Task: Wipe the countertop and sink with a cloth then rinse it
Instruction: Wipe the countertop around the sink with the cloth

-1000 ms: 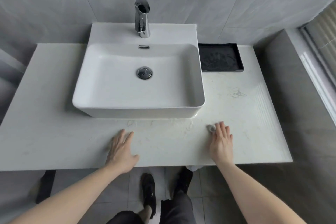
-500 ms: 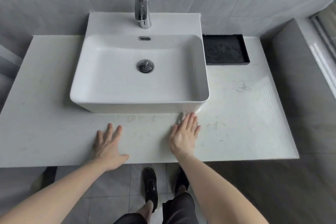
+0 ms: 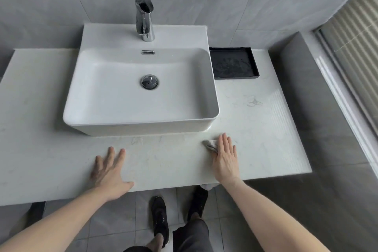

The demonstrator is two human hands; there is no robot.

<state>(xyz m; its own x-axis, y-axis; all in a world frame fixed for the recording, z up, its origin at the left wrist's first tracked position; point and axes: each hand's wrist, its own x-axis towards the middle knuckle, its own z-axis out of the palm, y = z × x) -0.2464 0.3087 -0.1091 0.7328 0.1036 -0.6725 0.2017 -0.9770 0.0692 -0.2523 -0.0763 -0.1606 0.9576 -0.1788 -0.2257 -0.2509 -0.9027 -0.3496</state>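
A white rectangular sink [image 3: 141, 127] stands on the pale marble countertop [image 3: 255, 120], with a chrome faucet [image 3: 144, 16] at its back and a drain plug [image 3: 150, 81] in its basin. My right hand [image 3: 225, 157] lies flat with straight fingers on a small grey cloth [image 3: 209, 145], pressing it to the counter just in front of the sink's right corner. Only the cloth's left edge shows beside my fingers. My left hand [image 3: 109, 170] rests flat on the counter's front strip, fingers spread, holding nothing.
A black tray [image 3: 234, 49] sits on the counter right of the sink, against the tiled wall. A grey ledge and a window with blinds [image 3: 351, 32] run along the right side. The counter's front edge is just behind my wrists; my feet stand on the tiled floor below.
My right hand has slid the cloth back to the right along the front strip, after a sweep to the left half a second ago. My left hand stays planted.
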